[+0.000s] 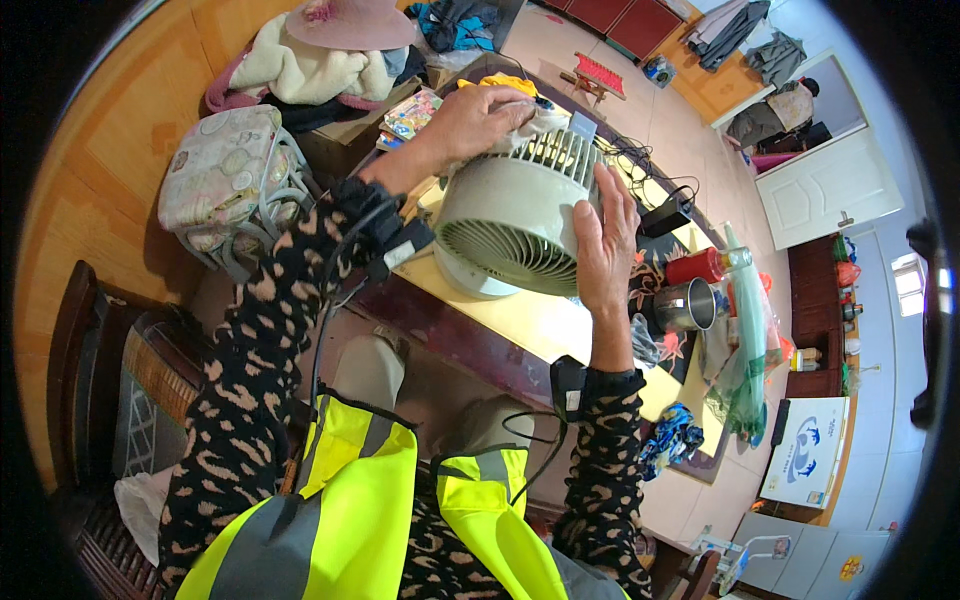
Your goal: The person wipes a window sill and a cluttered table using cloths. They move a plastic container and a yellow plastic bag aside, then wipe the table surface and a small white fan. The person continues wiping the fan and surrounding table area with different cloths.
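A pale grey-green desk fan (505, 190) stands tilted on its round white base (475, 275) at the near edge of the table. Its slatted front grille faces down toward me, and more slats run along its far side. My left hand (480, 118) is closed on a whitish cloth (540, 124), pressed against the slats at the fan's upper back. Against the right side of the housing lies my right hand (605, 245), palm inward, its fingers stretched out and thumb apart.
On the table (540, 325), right of the fan, are a black power adapter (667, 216) with tangled cables, a metal cup (685, 304) and a red cylindrical object (695, 266). Books (410, 115) lie at the left. A cushioned stool (220, 170) stands left; a wooden chair (130, 370) is nearer.
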A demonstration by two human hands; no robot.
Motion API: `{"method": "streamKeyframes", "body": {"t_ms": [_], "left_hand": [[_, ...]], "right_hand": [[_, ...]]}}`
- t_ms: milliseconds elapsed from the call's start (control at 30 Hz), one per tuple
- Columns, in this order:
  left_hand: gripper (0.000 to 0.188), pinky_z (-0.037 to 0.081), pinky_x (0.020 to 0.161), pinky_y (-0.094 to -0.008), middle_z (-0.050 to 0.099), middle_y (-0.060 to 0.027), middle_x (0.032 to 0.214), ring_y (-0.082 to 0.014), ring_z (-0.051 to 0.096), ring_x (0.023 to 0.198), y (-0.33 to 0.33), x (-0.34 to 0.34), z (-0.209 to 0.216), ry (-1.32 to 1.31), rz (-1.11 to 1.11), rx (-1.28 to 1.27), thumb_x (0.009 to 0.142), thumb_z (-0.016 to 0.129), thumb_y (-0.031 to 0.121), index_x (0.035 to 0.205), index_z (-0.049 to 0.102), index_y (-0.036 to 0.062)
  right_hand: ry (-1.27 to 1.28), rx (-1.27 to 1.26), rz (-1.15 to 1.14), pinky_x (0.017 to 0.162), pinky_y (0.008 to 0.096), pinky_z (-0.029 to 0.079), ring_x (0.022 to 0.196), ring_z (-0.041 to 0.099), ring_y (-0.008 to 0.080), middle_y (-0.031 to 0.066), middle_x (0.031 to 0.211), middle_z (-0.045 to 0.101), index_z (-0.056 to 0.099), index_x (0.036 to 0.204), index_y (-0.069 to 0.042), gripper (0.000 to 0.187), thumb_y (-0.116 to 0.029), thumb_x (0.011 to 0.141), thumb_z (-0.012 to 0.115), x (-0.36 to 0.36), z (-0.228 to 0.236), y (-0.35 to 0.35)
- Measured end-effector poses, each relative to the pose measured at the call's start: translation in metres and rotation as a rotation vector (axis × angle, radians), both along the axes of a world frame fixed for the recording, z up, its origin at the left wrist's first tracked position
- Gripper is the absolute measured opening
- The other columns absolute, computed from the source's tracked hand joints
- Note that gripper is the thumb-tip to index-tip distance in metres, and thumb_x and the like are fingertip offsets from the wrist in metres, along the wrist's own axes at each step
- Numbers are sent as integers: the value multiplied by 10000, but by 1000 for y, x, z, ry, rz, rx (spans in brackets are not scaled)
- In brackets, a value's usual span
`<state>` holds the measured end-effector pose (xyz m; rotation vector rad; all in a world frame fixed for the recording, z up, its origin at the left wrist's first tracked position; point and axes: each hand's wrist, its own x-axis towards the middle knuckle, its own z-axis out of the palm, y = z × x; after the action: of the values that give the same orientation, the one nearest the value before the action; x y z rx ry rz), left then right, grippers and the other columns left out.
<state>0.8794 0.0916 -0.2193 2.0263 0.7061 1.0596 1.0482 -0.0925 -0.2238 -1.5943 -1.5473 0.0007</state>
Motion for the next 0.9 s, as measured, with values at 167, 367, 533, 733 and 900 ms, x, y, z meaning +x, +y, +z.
{"method": "streamKeyframes", "body": {"t_ms": [167,367,533,733,900], "left_hand": [[408,504,899,-321,651,-145,1239,-206,637,1086,-22,-15,-12,-52,-14,-20,946,595,294,1298,619,90],[388,503,899,-310,621,-122,1252,-207,624,1081,-86,-47,-58,-345,87,-178,992,550,207,1353,558,67],[444,497,970,-347,604,-85,1255,-222,606,1119,-119,-39,-118,-809,-89,-1146,1057,376,323,1399,460,52],[457,488,1003,-417,563,-111,1312,-266,567,1181,-167,-4,-179,-1207,-354,-1282,1055,343,354,1374,459,48],[439,483,1015,-439,566,-122,1310,-286,572,1177,-172,8,-189,-1343,-466,-1319,1051,341,325,1357,476,42]], "right_hand": [[94,0,22,1112,420,329,1342,411,327,186,1467,439,544,1378,-128,496,-340,931,561,3,2,4],[111,16,61,1115,407,325,1359,406,320,180,1469,446,545,1376,-106,504,-326,923,575,7,1,2],[104,7,38,1123,425,307,1369,389,325,185,1482,433,537,1383,-106,513,-346,930,558,10,-4,3],[119,38,57,1114,451,318,1367,381,346,206,1474,422,532,1391,-110,565,-437,931,563,9,-7,3],[120,54,62,1120,438,311,1372,377,340,203,1471,429,531,1390,-122,559,-430,926,573,6,-8,3]]}}
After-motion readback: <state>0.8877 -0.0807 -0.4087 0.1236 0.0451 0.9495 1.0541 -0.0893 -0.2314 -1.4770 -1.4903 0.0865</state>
